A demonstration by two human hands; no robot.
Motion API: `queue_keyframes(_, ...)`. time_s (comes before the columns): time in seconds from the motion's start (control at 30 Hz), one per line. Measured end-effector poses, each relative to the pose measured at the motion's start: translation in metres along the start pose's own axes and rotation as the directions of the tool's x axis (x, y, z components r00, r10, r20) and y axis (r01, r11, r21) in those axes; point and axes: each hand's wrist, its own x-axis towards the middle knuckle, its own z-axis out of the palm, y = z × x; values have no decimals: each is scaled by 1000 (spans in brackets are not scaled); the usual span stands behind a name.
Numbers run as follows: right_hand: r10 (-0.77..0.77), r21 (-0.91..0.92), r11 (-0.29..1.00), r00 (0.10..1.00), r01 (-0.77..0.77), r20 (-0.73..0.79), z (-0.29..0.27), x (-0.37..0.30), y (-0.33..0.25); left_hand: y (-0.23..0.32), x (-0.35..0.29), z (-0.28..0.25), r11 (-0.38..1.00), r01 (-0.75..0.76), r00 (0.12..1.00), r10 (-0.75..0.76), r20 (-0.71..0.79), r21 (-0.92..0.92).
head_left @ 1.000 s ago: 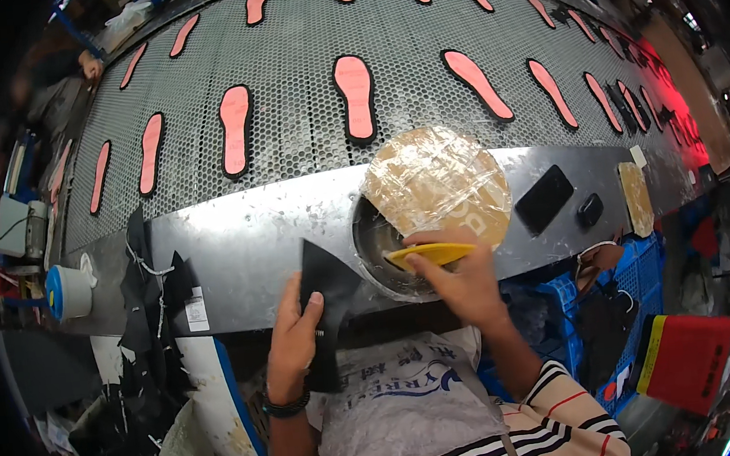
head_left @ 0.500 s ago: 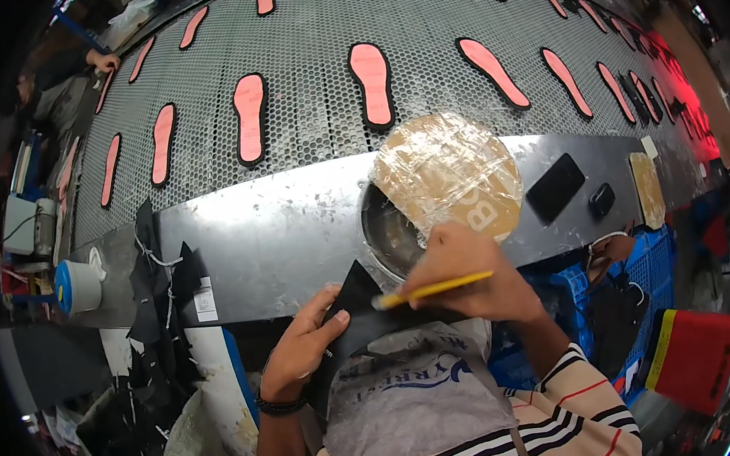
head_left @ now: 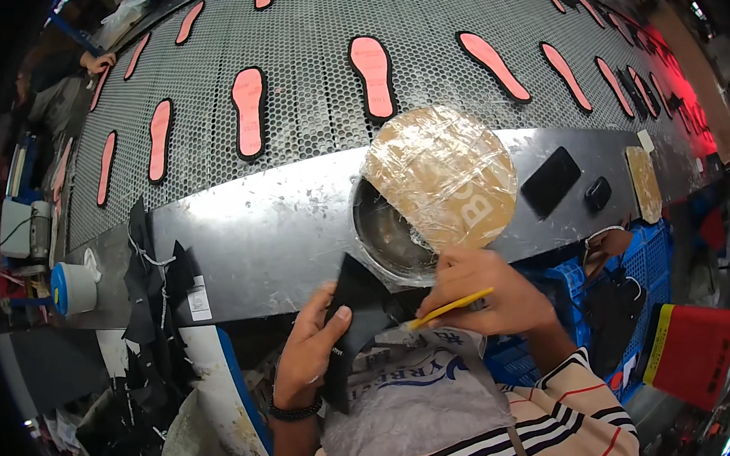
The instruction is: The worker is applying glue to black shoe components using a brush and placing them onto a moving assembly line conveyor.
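Note:
My left hand [head_left: 305, 355] pinches a pointed black sheet piece [head_left: 356, 303] between thumb and fingers, holding it in front of my grey apron [head_left: 422, 388]. Closed around a yellow-handled brush [head_left: 459, 306], my right hand [head_left: 496, 290] is just right of the sheet. The brush tip points left, close to the sheet's right side; whether it touches, I cannot tell. Beyond my right hand stands a metal bowl [head_left: 380, 227], partly covered by a round, plastic-wrapped cardboard piece [head_left: 452, 177].
Pink insoles with black edges [head_left: 372, 75] lie in rows on a perforated metal belt [head_left: 309, 85]. A phone [head_left: 553, 182] and a small black case [head_left: 597, 194] rest on the metal ledge [head_left: 269, 228]. Left are black scraps [head_left: 145, 273] and a white tub [head_left: 75, 286]; right, blue crates [head_left: 646, 264]. Another person's hand [head_left: 99, 62] is far left.
My right hand has shifted a little right, and the brush tip has moved right and toward me along the black sheet. My left hand still holds the sheet, its angle slightly changed.

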Motion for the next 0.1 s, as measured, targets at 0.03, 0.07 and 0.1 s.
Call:
queue_keyframes(0.03,58,68,996,998,-59,16,-4,-1,-1,1,-2,5,992,-26,997,16,-81,-124)
queue_keyframes(0.07,130,93,988,986,-120,-102,-4,-2,-1,0,-6,2,981,-27,997,13,-74,-192)
queue_keyframes(0.1,198,117,978,955,-175,-222,-4,-3,0,0,-8,-1,966,-27,998,11,-62,-258)
